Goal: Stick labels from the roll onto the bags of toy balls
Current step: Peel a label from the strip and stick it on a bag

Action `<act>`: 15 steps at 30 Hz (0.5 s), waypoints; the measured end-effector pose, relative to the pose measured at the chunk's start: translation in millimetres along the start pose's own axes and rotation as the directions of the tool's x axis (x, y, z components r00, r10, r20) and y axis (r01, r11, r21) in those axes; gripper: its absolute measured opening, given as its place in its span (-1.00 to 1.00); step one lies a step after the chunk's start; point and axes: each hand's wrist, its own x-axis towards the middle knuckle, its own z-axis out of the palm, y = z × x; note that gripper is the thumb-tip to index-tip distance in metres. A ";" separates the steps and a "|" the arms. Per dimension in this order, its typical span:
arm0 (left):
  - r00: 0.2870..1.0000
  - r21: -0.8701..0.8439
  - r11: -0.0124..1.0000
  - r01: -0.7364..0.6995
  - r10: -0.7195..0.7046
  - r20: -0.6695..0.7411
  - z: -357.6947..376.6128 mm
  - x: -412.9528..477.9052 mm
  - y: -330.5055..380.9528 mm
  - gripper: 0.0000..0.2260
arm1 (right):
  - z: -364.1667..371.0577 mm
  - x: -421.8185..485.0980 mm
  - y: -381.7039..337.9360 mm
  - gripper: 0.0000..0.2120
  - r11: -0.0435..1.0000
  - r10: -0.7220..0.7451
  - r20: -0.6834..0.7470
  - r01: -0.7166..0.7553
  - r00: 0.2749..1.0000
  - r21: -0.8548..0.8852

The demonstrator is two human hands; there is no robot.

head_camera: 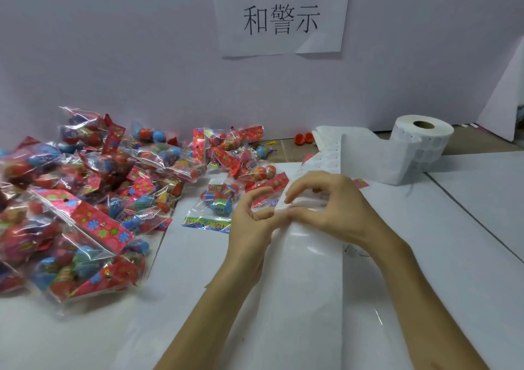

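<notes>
Where the two hands met above the white table (425,256), a small white label (286,203) was pinched at its edges: the left hand (249,228) was closed on it with thumb and forefinger, and the right hand (323,202) was closed on its other side in the same way, the remaining fingers being curled loosely. Beneath the hands a strip of glossy backing paper (306,270) was seen running toward the camera, where it was cut off by the lower edge. The strip was traced back, past a loose fold, to the label roll (422,140), which was stood on end near the wall at the far right. Just left of the hands a single bag of toy balls (217,202) was lain flat, apart from the large heap of bags (85,188) that was spread to the left edge and cut off there. Open table was left to the right and in front of the hands. A paper sign (282,15) was fixed to the wall, its top line faint and cropped. The print on the label could not be made out.
</notes>
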 end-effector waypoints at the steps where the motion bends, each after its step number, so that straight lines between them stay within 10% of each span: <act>1: 1.000 -0.005 1.000 -0.010 0.010 -0.018 -1.0 0.7 0.4 -0.49 | 0.5 0.1 0.9 -0.90 1.000 0.012 0.017 -0.012 1.000 0.004; 15: 0.965 0.227 0.939 -0.257 0.263 0.005 -1.0 2.4 -3.4 -0.43 | 6.1 1.5 11.7 -0.88 0.998 0.051 -0.061 -0.054 0.997 -0.045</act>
